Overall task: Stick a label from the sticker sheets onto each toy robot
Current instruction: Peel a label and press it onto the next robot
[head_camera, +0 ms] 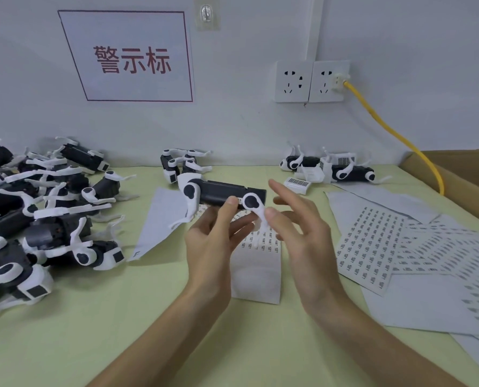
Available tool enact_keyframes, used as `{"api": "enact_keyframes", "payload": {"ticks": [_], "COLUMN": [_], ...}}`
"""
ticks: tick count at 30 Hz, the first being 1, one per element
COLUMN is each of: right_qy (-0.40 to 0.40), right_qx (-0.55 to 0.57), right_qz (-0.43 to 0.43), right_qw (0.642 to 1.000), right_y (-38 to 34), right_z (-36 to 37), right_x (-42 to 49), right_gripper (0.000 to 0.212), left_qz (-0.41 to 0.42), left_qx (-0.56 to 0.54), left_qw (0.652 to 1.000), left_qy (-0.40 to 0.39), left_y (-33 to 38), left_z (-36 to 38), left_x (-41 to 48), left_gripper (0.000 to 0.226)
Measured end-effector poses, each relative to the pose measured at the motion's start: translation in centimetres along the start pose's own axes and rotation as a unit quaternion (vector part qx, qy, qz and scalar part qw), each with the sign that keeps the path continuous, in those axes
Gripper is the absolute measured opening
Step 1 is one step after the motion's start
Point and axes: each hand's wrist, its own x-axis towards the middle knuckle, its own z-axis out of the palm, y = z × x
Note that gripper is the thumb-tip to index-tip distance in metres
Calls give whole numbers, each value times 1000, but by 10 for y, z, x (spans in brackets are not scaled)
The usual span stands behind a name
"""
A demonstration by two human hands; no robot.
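Toy robot (221,192): we judge it light, stiff, thin legs fragile; our left hand (213,238) pinches its black body, right hand (302,227) spread alongside.

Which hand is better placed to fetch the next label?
Probably the right. The left hand grips the toy robot, while the right hand has straight fingers and is nearer the sticker sheets spread on that side.

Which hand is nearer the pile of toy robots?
Left. The left hand grips a robot right of the pile; the right hand is farther right.
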Motion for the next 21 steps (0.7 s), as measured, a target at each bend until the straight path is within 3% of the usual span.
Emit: {"api": "enact_keyframes", "payload": {"ticks": [5, 14, 21], "right_qy": [-5, -5, -3], "right_qx": [-33, -35, -35], "right_qz": [-26, -33, -31], "right_qw": [999, 999, 999], "right_y": [4, 9, 11], "right_z": [3, 5, 4], "right_x": [-1, -1, -1], "right_gripper": [36, 27, 28], "left_qz": [-1, 93, 63], "left_qx": [-4, 106, 90], "left_qw": [999, 989, 992], "left_qy": [-54, -41, -59], "left_y": [1, -2, 0], "left_z": [-1, -4, -6], "left_x": [-2, 3, 7], "left_gripper": [32, 28, 44]}}
